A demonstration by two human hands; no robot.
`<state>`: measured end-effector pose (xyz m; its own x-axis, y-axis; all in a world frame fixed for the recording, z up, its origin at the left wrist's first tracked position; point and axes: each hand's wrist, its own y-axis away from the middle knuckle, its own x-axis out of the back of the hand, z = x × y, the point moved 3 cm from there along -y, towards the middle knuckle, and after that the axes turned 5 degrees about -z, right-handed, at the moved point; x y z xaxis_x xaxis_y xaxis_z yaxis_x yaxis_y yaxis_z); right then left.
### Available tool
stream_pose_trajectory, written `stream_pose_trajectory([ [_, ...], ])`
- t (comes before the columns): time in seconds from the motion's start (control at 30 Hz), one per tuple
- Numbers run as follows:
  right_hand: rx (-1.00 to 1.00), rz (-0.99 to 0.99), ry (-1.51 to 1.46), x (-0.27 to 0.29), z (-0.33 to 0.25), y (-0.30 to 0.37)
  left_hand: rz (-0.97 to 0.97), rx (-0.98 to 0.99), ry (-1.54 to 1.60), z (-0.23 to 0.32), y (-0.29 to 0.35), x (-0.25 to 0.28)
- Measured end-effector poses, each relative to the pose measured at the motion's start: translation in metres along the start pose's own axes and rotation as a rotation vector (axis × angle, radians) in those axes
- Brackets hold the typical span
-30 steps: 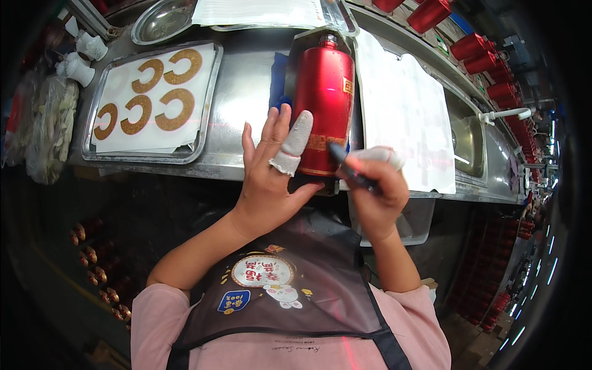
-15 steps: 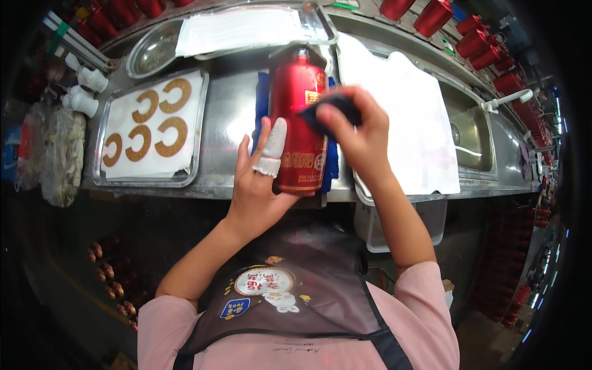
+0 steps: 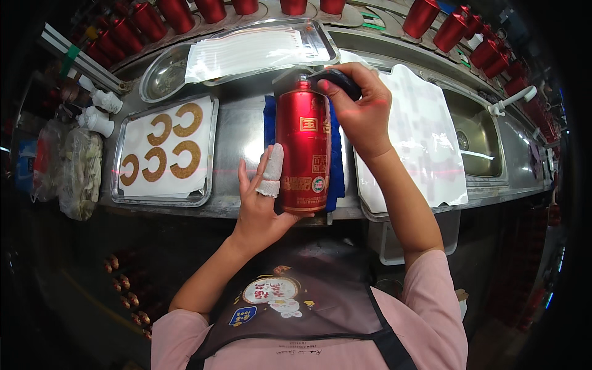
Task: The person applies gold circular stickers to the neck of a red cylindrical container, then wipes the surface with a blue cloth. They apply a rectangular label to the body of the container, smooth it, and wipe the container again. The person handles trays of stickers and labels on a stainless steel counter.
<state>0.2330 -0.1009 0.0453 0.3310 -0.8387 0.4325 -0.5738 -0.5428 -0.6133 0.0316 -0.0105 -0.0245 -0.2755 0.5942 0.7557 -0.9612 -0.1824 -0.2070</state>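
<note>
At the far left of the steel table [image 3: 240, 132] lie clear plastic bags [image 3: 77, 172] and two small white bottles [image 3: 98, 111]. Next to them a metal tray [image 3: 161, 151] holds a white sheet with four golden C-shaped pieces [image 3: 176, 145]. Behind it sit a round metal bowl [image 3: 165, 74] and a second tray with white paper [image 3: 253, 52]. The left hand [image 3: 262, 203] is open, fingers spread, its palm steadying the lower side of a tall red bottle [image 3: 303, 154]; one finger wears a white wrap. The bottle stands in the middle of the table near the front edge, on a blue cloth [image 3: 336, 166]. The right hand [image 3: 357, 105] is clenched on a dark tool [image 3: 339, 80] pressed at the bottle's top. Right of it lies a white board [image 3: 419, 142], then a sink [image 3: 478, 142]. Red bottles [image 3: 185, 15] line the back.
</note>
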Motion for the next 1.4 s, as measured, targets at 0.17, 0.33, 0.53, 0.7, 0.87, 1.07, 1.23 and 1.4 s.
stream_pose_trajectory([
  [0.17, 0.365, -0.268, -0.262, 0.012, -0.05, 0.054, -0.011, 0.015, -0.073, -0.011, -0.001, 0.0],
  [0.33, -0.041, 0.013, -0.143, 0.0, -0.008, 0.013, -0.096, 0.038, -0.066, -0.013, -0.002, 0.0],
  [0.53, 0.427, -0.181, -0.042, 0.007, -0.012, 0.101, 0.115, -0.023, -0.001, 0.012, -0.006, 0.006],
  [0.7, -0.491, -0.058, -0.353, 0.022, -0.008, 0.143, 0.171, -0.083, 0.052, 0.016, -0.015, 0.004],
  [0.87, -0.245, -0.069, -0.343, 0.007, -0.044, 0.105, -0.067, 0.168, 0.308, -0.001, -0.004, -0.001],
  [1.07, -0.658, 0.034, -0.385, 0.019, -0.022, 0.124, 0.009, 0.001, 0.065, -0.005, -0.004, 0.001],
  [1.23, -0.406, -0.039, -0.163, 0.016, -0.034, 0.113, 0.007, 0.069, 0.073, -0.003, 0.002, 0.005],
  [1.4, -0.495, 0.065, -0.344, 0.023, -0.037, 0.111, -0.005, -0.072, 0.016, 0.009, 0.015, 0.009],
])
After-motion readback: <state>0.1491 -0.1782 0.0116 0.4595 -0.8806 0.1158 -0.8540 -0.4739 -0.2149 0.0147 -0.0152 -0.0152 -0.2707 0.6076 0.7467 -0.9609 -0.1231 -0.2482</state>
